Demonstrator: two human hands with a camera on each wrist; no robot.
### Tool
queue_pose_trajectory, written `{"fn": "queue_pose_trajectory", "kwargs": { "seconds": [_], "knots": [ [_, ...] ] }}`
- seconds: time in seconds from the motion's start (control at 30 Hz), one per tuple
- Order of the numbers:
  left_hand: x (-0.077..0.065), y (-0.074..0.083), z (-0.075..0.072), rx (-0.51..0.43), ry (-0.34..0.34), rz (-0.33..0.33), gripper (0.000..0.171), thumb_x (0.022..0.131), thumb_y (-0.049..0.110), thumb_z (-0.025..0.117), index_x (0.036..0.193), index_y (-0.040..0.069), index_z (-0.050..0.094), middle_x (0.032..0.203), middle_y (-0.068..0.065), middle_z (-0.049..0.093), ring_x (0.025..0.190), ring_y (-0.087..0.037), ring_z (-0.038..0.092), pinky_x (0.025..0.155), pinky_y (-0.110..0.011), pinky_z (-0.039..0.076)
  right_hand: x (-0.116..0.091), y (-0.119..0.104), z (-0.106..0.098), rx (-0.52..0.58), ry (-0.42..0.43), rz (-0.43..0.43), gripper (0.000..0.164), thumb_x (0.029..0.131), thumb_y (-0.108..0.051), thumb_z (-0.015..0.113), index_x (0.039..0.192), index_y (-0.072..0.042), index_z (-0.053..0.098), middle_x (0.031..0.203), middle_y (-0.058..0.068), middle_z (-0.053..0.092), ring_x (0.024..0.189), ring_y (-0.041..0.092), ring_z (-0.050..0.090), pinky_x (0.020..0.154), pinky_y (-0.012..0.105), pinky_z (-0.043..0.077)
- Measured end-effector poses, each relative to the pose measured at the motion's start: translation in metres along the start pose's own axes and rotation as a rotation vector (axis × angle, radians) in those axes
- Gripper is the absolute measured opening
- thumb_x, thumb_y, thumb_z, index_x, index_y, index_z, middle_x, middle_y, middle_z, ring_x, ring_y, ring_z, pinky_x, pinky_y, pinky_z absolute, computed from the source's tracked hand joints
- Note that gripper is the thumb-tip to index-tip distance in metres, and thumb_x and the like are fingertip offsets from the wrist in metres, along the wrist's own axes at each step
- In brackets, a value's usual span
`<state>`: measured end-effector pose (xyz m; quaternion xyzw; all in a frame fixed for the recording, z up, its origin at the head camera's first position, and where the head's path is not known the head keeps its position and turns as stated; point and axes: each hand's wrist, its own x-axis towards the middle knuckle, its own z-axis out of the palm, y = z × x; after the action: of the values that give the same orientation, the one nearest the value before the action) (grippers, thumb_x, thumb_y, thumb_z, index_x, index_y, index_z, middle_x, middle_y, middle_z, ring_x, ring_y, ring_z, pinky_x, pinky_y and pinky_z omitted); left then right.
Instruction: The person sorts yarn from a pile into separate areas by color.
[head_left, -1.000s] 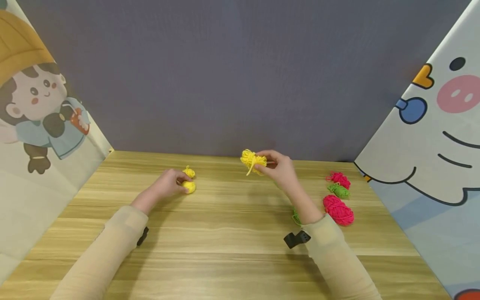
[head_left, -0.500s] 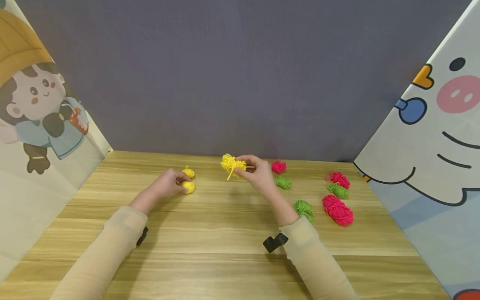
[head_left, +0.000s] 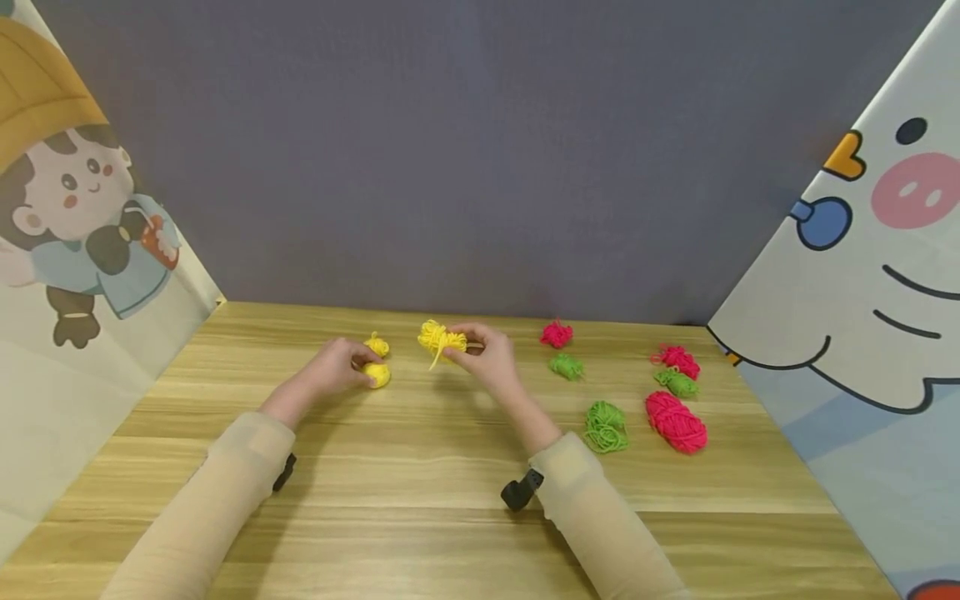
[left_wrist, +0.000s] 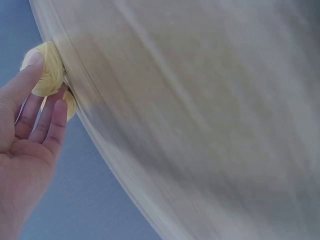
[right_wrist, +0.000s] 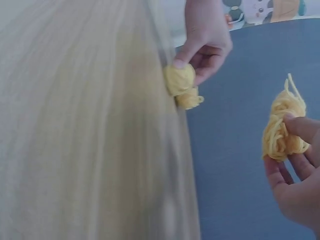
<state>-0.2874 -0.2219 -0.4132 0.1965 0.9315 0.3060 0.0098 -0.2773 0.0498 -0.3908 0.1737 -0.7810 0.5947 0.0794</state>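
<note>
My left hand (head_left: 341,367) pinches a small, smooth yellow yarn ball (head_left: 380,376) at the left of the table, thumb on one side and fingers behind it. Just beyond that ball lies a smaller yellow yarn ball (head_left: 377,343) with a loop sticking up; the left wrist view shows it partly hidden by fingers. Above the table, right of these balls, my right hand (head_left: 487,358) grips a looser yellow yarn bundle (head_left: 437,340) between thumb and fingers. A loose end hangs from the bundle, also seen large in the right wrist view.
Right of my right hand lie a small pink yarn bundle (head_left: 557,334), a small green one (head_left: 567,366) and a larger green one (head_left: 606,427). Farther right are a pink bundle (head_left: 681,362), a green one (head_left: 677,382) and a large pink ball (head_left: 677,422). A grey wall (head_left: 480,167) stands behind.
My right hand has moved left and slightly down with the yellow yarn bundle, uncovering the pink and green yarn behind the arm. My left hand has stayed on its ball.
</note>
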Motion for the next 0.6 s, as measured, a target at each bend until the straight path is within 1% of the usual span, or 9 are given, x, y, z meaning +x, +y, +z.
{"fn": "queue_pose_trajectory", "kwargs": {
  "seconds": [0.13, 0.37, 0.6],
  "knots": [
    [0.0, 0.0, 0.0, -0.011, -0.004, -0.008, 0.029, 0.074, 0.007, 0.079, 0.101, 0.0, 0.072, 0.098, -0.016, 0.07, 0.09, -0.026, 0.064, 0.078, -0.04, 0.055, 0.0, 0.008, 0.008, -0.014, -0.003, 0.003, 0.032, 0.076, -0.004, 0.078, 0.106, -0.002, 0.069, 0.108, 0.014, 0.068, 0.095, 0.026, 0.066, 0.08, 0.032, 0.056],
    [0.001, -0.003, 0.001, -0.026, -0.007, 0.004, 0.029, 0.074, 0.006, 0.079, 0.101, -0.001, 0.071, 0.1, -0.017, 0.07, 0.089, -0.026, 0.064, 0.077, -0.038, 0.055, 0.005, 0.02, 0.023, -0.063, -0.019, 0.022, 0.031, 0.076, -0.006, 0.078, 0.106, -0.005, 0.07, 0.107, 0.013, 0.069, 0.098, 0.025, 0.065, 0.079, 0.028, 0.056],
    [0.001, -0.005, 0.002, -0.033, -0.016, -0.004, 0.03, 0.074, 0.007, 0.079, 0.102, 0.0, 0.071, 0.102, -0.017, 0.069, 0.089, -0.025, 0.064, 0.077, -0.038, 0.056, 0.013, 0.033, 0.036, -0.127, -0.031, 0.048, 0.031, 0.075, -0.011, 0.079, 0.105, -0.007, 0.071, 0.104, 0.009, 0.07, 0.095, 0.019, 0.065, 0.078, 0.022, 0.055]
  ]
}}
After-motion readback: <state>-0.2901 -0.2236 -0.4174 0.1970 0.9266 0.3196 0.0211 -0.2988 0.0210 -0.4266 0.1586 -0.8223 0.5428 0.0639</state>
